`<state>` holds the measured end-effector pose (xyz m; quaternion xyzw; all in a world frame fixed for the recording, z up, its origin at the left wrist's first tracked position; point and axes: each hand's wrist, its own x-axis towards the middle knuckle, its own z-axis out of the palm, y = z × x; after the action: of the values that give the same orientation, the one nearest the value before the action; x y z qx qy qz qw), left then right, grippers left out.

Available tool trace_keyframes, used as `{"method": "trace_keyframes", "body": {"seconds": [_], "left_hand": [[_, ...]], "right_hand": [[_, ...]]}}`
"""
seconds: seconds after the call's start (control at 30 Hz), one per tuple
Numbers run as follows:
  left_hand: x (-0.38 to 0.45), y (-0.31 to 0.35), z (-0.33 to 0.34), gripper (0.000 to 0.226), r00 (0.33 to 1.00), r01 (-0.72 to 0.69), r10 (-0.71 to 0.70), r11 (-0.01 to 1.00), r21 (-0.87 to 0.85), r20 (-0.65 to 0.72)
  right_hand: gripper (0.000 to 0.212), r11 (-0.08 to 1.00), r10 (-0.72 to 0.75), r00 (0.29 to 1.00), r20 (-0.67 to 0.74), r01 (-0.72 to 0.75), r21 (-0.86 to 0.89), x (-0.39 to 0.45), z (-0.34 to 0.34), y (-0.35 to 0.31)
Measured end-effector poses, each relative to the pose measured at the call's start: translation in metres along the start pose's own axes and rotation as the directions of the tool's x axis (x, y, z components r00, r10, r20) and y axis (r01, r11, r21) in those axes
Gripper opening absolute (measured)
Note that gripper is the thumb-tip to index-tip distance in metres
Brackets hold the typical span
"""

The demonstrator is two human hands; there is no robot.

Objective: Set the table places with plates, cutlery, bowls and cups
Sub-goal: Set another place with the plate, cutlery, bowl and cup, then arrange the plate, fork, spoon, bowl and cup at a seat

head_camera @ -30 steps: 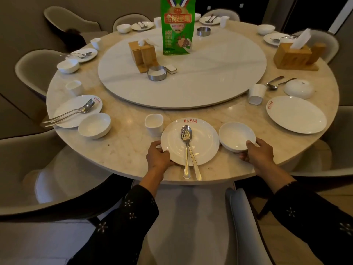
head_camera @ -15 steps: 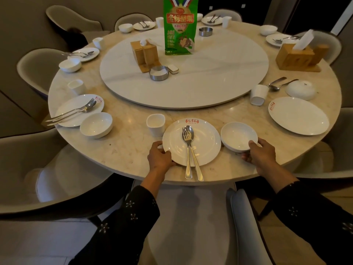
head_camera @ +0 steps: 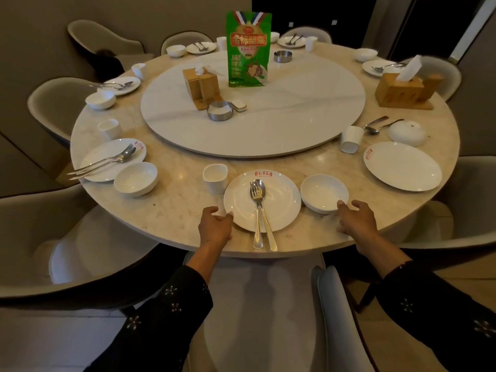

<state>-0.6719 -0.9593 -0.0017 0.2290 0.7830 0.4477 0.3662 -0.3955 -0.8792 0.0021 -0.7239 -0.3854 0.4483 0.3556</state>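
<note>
Table (head_camera: 171, 210): round marble top, with a white turntable (head_camera: 295, 114) at its centre.
Near place setting: at 6 o'clock on the table, just in front of you.
Plate (head_camera: 281, 208): white, red mark at its far rim, flat on the marble.
Fork (head_camera: 257, 210) and spoon (head_camera: 264, 210): side by side across the plate, handles overhanging its near rim towards you.
Cup (head_camera: 215, 178): upright at the plate's 10 o'clock, just beside it.
Bowl (head_camera: 323, 193): upright at the plate's 3 o'clock, rims nearly touching.
Left hand (head_camera: 214, 226): your fingers were loosely spread, thumb tip touching the plate's rim at 8 o'clock; released, grasping nothing.
Right hand (head_camera: 355, 220): your fingers were relaxed, one fingertip against the bowl's near rim at 5 o'clock; released, not gripping.
Unfinished setting: at 3 o'clock on the table, a bare plate (head_camera: 402, 166), an upturned bowl (head_camera: 406, 132), a tipped cup (head_camera: 351, 139) and loose cutlery (head_camera: 381, 124).
Finished setting: at 9 o'clock, a plate (head_camera: 107, 170) with cutlery across it, and a bowl (head_camera: 135, 178).
Turntable load: a green bag (head_camera: 248, 49) and a wooden holder (head_camera: 201, 85).
</note>
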Motion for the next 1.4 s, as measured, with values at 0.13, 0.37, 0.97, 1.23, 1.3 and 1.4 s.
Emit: {"method": "trace_keyframes", "body": {"seconds": [0.13,0.37,0.97,1.23,1.3,1.4], "left_hand": [[-0.019,0.016,-0.004,0.043,0.977,-0.21,0.213,0.974,0.084,-0.026],[-0.069,0.088,0.03,0.034,0.873,-0.472,0.454,0.878,0.08,0.179],[-0.247,0.147,0.247,0.035,0.783,-0.556,0.512,0.83,0.03,0.355],[-0.262,0.188,0.316,0.033,0.729,-0.612,0.55,0.791,0.027,0.407],[-0.257,0.199,0.332,0.035,0.732,-0.613,0.552,0.79,0.031,0.401],[-0.243,0.212,0.356,0.035,0.73,-0.616,0.559,0.787,0.023,0.394]], "right_hand": [[0.054,0.983,-0.172,0.983,-0.06,0.168,-0.071,-0.026,-0.017,-0.013],[0.03,0.927,-0.364,0.93,0.042,0.367,-0.077,-0.045,-0.057,-0.058],[0.025,0.843,-0.513,0.836,0.196,0.533,-0.067,0.027,-0.296,-0.054],[0.023,0.846,-0.526,0.842,0.117,0.532,-0.025,0.076,-0.36,-0.067],[0.022,0.844,-0.531,0.84,0.116,0.536,-0.015,0.093,-0.366,-0.072],[0.023,0.838,-0.538,0.831,0.142,0.545,-0.011,0.122,-0.368,-0.084]]}}
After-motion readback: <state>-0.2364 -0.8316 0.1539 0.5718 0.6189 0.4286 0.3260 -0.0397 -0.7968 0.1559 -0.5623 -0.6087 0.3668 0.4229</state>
